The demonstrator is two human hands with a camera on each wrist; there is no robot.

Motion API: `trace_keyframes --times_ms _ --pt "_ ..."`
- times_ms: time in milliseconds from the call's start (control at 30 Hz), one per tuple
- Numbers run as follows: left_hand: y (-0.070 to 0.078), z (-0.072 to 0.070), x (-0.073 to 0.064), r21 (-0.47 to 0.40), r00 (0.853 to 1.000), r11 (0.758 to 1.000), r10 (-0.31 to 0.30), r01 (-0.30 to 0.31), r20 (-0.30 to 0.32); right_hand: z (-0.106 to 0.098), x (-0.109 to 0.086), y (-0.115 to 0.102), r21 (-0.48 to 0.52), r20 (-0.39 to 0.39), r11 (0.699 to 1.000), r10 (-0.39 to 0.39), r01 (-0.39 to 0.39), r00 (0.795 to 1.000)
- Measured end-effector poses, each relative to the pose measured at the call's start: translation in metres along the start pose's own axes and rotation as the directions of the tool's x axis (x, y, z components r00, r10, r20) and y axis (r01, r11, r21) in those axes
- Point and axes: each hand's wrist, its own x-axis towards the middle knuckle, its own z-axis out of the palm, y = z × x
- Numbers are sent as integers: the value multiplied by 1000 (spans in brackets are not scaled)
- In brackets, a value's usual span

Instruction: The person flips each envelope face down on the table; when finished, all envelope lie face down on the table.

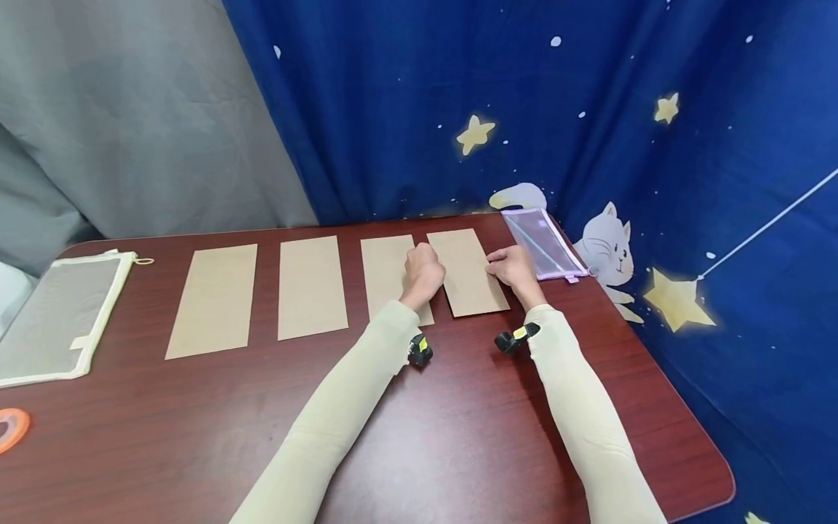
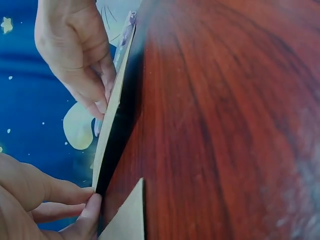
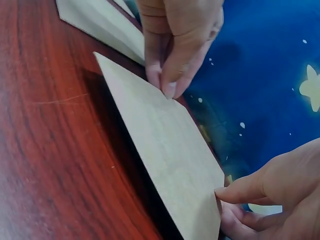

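A tan rectangular card [image 1: 466, 271], the rightmost of several in a row, is held between both hands just above the table, with a dark shadow under its near edge. My left hand [image 1: 424, 272] pinches its left edge between thumb and fingers. On the opposite edge, my right hand [image 1: 516, 269] pinches it the same way, as the right wrist view shows the right fingers [image 3: 245, 186] at the card's rim. Partly behind the left hand lies another tan card [image 1: 382, 269], flat on the table.
Two more tan cards [image 1: 311, 287] [image 1: 214, 300] lie further left. A cream-edged mesh zip pouch [image 1: 55, 313] and an orange ring-shaped item [image 1: 13, 428] are at the far left. A purple mesh pouch [image 1: 540, 241] sits at the back right corner, before a blue curtain [image 1: 406, 109].
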Motion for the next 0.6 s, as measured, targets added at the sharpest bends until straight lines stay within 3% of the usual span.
trace_keyframes --times_ms 200,367,500,600 --pt "-3 -1 1 23 1000 999 26 -26 -5 7 -1 -9 -56 -28 998 -20 18 999" --pt "-6 -8 -1 68 995 993 96 -96 7 10 0 -10 -61 -41 997 -40 38 998" --pt "-16 -29 -4 57 983 982 179 -182 40 6 -2 -6 -52 -41 998 -42 40 998" --pt "-33 -60 -6 58 966 965 251 -254 55 -3 -6 -1 -56 -39 996 -71 69 997"
